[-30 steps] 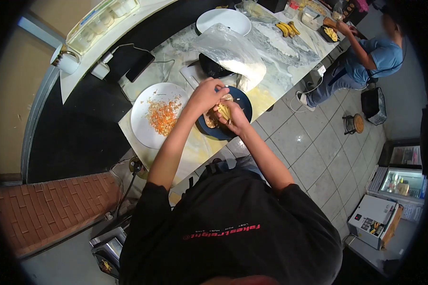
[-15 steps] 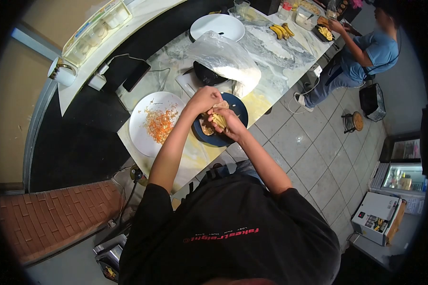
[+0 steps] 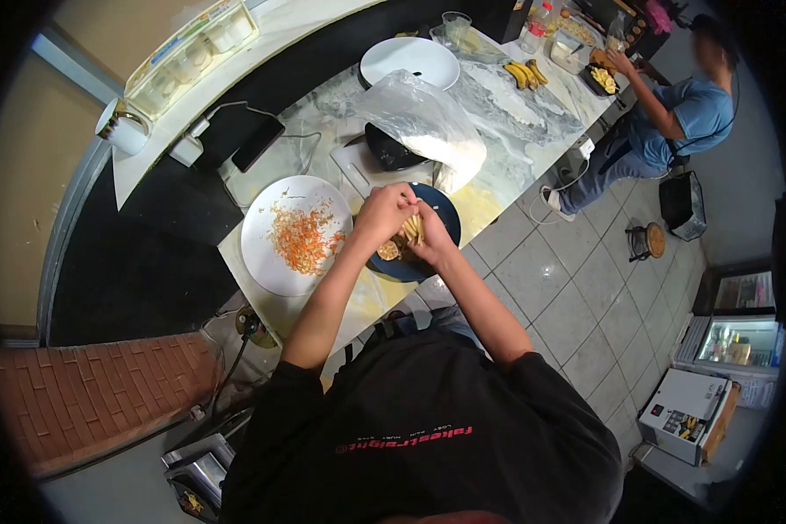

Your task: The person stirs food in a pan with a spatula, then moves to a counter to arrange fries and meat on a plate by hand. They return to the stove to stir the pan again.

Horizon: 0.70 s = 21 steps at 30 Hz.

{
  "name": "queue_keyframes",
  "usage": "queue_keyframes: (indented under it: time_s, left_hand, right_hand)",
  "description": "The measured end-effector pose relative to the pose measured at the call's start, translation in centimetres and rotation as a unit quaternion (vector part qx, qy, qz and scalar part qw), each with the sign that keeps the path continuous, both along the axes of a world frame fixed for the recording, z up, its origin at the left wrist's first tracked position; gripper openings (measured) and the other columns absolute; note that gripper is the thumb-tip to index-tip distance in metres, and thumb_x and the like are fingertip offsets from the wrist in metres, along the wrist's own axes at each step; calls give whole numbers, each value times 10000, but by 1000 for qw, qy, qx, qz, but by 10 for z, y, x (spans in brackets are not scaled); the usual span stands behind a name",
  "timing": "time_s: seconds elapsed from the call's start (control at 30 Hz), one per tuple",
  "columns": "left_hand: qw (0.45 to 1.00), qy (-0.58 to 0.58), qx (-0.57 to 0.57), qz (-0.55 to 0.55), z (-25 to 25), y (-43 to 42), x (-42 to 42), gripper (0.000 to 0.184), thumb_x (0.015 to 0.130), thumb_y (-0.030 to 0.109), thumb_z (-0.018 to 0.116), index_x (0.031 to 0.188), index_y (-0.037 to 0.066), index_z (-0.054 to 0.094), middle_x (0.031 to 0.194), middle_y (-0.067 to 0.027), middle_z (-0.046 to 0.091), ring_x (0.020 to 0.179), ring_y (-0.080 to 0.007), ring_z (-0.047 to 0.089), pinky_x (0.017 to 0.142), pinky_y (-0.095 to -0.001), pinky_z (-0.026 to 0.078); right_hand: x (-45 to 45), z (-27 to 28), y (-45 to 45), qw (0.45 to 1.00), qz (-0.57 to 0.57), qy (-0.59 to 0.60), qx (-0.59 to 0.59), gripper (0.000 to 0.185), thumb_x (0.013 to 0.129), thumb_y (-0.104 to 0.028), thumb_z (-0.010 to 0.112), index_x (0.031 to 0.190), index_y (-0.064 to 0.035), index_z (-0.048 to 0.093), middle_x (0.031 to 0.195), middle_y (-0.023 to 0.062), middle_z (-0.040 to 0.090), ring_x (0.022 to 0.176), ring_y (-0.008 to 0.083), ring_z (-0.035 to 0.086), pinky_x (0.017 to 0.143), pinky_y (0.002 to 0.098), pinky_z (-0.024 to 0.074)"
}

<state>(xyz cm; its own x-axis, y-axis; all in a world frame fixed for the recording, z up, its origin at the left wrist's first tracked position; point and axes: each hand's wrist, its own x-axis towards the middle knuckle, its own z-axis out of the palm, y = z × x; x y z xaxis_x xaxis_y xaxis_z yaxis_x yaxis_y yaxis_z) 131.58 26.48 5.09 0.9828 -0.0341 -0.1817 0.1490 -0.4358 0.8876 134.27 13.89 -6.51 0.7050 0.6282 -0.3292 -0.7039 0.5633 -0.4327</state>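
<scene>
Gripping yellowish strips (image 3: 414, 229), right fingers (image 3: 427, 217) partly hide the blue plate (image 3: 446, 206); whether left fingers (image 3: 401, 194) hold anything is unclear.

Strips (image 3: 414, 229): pale yellow, bunched in your right hand (image 3: 432, 237). Plate (image 3: 443, 204): round, dark blue, beneath.

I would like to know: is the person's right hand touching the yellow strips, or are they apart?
Touching. The head view shows the yellow strips gathered against the right hand, with no gap between them.
</scene>
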Motion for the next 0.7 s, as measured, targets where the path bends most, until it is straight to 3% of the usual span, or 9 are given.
queue_keyframes:
  time_s: [0.07, 0.13, 0.23, 0.27, 0.3, 0.33, 0.47, 0.57, 0.7]
  left_hand:
    - [1000, 6, 22, 10, -9, -2, -2, 114, 849, 52, 683, 904, -19, 613, 753, -134, 653, 657, -147, 648, 490, -289, 498]
    - [957, -203, 206, -22, -18, -3, -5, 103, 885, 71, 646, 912, -22, 609, 848, -126, 626, 763, -179, 654, 566, -304, 515]
    - [960, -214, 182, -11, -24, -6, -7, 102, 921, 88, 602, 951, -9, 614, 918, -119, 587, 821, -213, 637, 660, -337, 514]
    - [960, -215, 181, -11, -25, -8, -9, 102, 921, 88, 602, 951, -9, 614, 918, -119, 587, 821, -213, 637, 660, -337, 514]
    - [967, -233, 99, 27, -18, -11, -16, 104, 932, 91, 589, 972, -1, 616, 926, -119, 585, 798, -216, 635, 672, -348, 506]
    - [966, -248, 16, 65, -13, -14, -22, 109, 942, 95, 576, 993, 7, 617, 934, -118, 584, 775, -220, 633, 684, -359, 499]
    - [967, -228, -6, 115, -12, -3, -56, 106, 934, 97, 570, 990, 14, 605, 945, -133, 588, 793, -295, 621, 705, -362, 489]
    - [968, -197, 33, 151, -40, 6, -67, 102, 923, 112, 620, 999, 46, 633, 894, -69, 621, 695, -143, 579, 604, -275, 453]
    - [972, -195, 16, 134, -38, -2, -68, 115, 901, 107, 646, 986, 31, 635, 830, -63, 632, 690, -151, 577, 625, -287, 463]
  right_hand:
    - [1, -2, 0, 999, 12, -5, 29, 291, 1016, -293, 383, 1045, -73, 570, 957, 66, 679, 810, 182, 686, 700, 296, 583]
    - [1, -6, -1, 998, 23, -9, 58, 279, 1018, -298, 386, 1044, -90, 570, 969, 51, 682, 836, 177, 693, 726, 297, 589]
    - [-1, 5, 2, 997, 30, -19, 64, 265, 1009, -296, 411, 1041, -89, 573, 959, 51, 684, 826, 169, 691, 722, 296, 588]
    - [-3, 11, 5, 1000, 11, 8, 11, 263, 1004, -285, 398, 1006, -88, 572, 887, 52, 664, 729, 168, 664, 601, 279, 547]
    - [-4, 18, 7, 999, -8, 34, -42, 265, 998, -275, 385, 972, -88, 571, 815, 54, 644, 632, 166, 636, 479, 263, 507]
    - [-3, 18, 4, 999, -9, 31, -42, 265, 998, -275, 385, 972, -88, 571, 815, 54, 644, 632, 166, 636, 479, 263, 507]
    - [-3, 21, -7, 999, 45, -13, -13, 246, 970, -269, 435, 894, -74, 563, 742, 64, 608, 553, 152, 569, 409, 245, 429]
    - [-4, 27, -5, 997, 57, 1, -49, 241, 964, -266, 450, 874, -70, 558, 733, 64, 596, 533, 156, 536, 397, 237, 397]
    - [-3, 16, -2, 996, 74, -14, -55, 213, 953, -246, 465, 874, -75, 565, 711, 50, 588, 529, 134, 525, 385, 228, 368]
